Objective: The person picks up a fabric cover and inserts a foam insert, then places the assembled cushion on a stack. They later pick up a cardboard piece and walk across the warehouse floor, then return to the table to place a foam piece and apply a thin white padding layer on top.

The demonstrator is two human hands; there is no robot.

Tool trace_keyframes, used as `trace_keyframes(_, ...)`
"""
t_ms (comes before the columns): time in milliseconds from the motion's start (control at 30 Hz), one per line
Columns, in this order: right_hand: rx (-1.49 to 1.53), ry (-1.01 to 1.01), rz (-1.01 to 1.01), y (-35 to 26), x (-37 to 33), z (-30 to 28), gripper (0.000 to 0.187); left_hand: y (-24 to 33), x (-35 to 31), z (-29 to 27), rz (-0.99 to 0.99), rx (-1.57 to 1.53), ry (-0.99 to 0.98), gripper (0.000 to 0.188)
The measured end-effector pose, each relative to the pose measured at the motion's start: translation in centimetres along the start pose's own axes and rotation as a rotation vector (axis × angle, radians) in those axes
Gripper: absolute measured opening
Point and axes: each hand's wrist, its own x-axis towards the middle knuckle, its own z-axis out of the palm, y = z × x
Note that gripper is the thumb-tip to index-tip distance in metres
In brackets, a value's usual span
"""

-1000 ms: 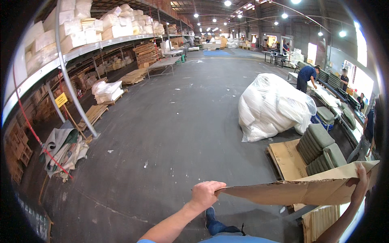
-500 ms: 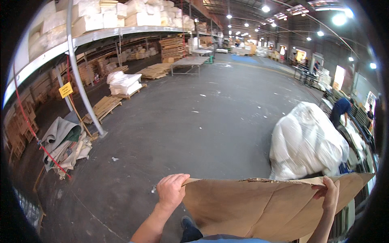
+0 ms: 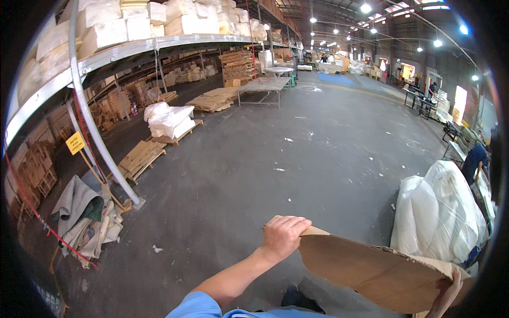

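Two hands hold one brown cardboard sheet [image 3: 360, 270] above the gray floor [image 3: 233, 180], low in front of the body and toward the right. The left hand [image 3: 284, 237] closes its grip over the top edge near the left end, knuckles up. The right hand [image 3: 446, 291] has its grip closed on the edge near the other end, though the dim rim of the view hides some of its fingers. Holding so near both ends probably spreads the load and keeps the long panel from buckling in the middle. The sheet slopes down to the right, so the right hand sits lower.

Beyond it, a bulky plastic-wrapped white bundle [image 3: 437, 214] stands on the floor, perhaps too big to shelve. At left, carpet scraps [image 3: 90, 222] lie heaped beside a steel post [image 3: 98, 114]; a wooden pallet [image 3: 180, 136] raises a white-wrapped stack [image 3: 168, 122], likely to keep it clean.
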Motion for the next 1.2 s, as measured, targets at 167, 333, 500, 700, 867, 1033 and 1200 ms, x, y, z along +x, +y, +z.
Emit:
trace_keyframes(167, -0.093, -0.229, 0.155, 5.9, 0.6, 16.0, 0.035, -16.6, 7.3, 6.4, 0.003, 0.008, 0.074, 0.027)
trace_keyframes(333, 0.054, -0.364, 0.121, 9.1, 1.1, 42.5, 0.026, -33.9, 14.4, 7.6, -0.097, 0.132, 0.098, 0.031)
trace_keyframes(500, -0.006, -0.754, 0.292, 8.0, -6.1, 70.5, 0.035, -51.3, 16.9, 5.7, -0.235, 0.34, 0.175, 0.033)
trace_keyframes(700, -0.047, -0.783, 0.272, 11.3, -11.7, 96.6, 0.04, -71.7, 22.1, 7.5, -0.315, 0.44, 0.174, 0.034)
trace_keyframes(867, -0.024, -0.735, 0.278, 14.2, -12.1, 112.7, 0.041, -88.2, 31.5, 10.0, -0.293, 0.408, 0.124, 0.034)
trace_keyframes(1033, 0.009, -0.64, 0.328, 18.4, -15.7, 127.5, 0.033, -104.7, 38.6, 14.1, -0.215, 0.356, 0.091, 0.038)
trace_keyframes(1200, 0.009, -0.72, 0.33, 21.6, -18.0, 146.7, 0.042, -122.1, 45.5, 18.8, -0.247, 0.381, 0.121, 0.037)
